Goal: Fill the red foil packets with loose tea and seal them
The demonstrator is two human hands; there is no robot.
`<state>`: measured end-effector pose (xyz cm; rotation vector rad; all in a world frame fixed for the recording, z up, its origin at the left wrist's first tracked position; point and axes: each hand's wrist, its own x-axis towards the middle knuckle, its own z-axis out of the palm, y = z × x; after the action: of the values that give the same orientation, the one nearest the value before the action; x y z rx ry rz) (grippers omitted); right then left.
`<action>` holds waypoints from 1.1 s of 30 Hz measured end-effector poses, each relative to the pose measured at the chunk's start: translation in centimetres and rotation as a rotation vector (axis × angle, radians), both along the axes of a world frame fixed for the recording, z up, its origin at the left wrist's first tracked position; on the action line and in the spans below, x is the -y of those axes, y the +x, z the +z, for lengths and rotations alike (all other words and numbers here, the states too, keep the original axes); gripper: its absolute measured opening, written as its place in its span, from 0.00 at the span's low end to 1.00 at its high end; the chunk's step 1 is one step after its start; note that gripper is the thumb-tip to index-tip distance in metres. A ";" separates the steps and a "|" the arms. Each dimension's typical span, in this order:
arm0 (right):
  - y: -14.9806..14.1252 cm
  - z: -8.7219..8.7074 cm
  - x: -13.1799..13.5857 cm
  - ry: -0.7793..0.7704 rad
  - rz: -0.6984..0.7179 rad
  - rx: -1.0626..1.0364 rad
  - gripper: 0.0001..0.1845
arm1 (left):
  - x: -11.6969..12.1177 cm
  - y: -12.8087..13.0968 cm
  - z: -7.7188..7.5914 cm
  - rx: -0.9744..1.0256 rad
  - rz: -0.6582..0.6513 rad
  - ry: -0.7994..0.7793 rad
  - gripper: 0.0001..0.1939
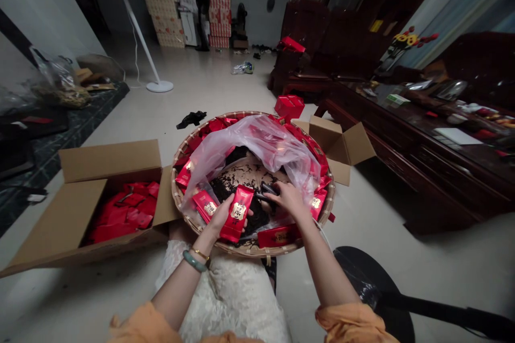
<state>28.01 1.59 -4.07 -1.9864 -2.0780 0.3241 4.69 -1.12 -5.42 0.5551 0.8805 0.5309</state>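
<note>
My left hand [222, 218] grips a red packet [238, 213] with dark lettering on a pale gold label, held upright over the near side of a round woven basket [176, 201]. To its right, my right hand [286, 199] is closed around a black tool [265, 196] that has loop-like handles, perhaps scissors or tongs; its working end cannot be made out. Beneath both hands lie dark, loose, leaf-like bits [257, 217] in a clear plastic bag [257, 139] opened out inside the basket. More red packets [203, 203] lie around the bag along the rim.
An open cardboard box [80, 214] of red packets stands at left. Another open box [344, 144] is beyond the basket at right, near a red box [289, 106]. A dark wooden table [402, 134] runs along the right. A black round base [374, 289] with a pole lies near my right arm.
</note>
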 end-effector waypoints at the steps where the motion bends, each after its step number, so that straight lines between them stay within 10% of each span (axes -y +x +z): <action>1: -0.5 0.1 0.1 0.050 0.020 -0.016 0.26 | 0.0 0.0 -0.1 -0.011 -0.006 0.004 0.37; 11: -7.5 -0.1 -0.7 0.124 0.301 -0.491 0.12 | 0.3 0.0 -0.7 -0.048 -0.125 -0.011 0.37; 33: -4.6 1.8 1.0 -0.357 0.112 -0.963 0.13 | 0.5 -0.1 0.5 0.072 -0.097 -0.023 0.33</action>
<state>23.44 0.63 -2.28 -1.3818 -1.5300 1.4198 4.59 -1.66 -4.91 0.5519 0.7862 0.4499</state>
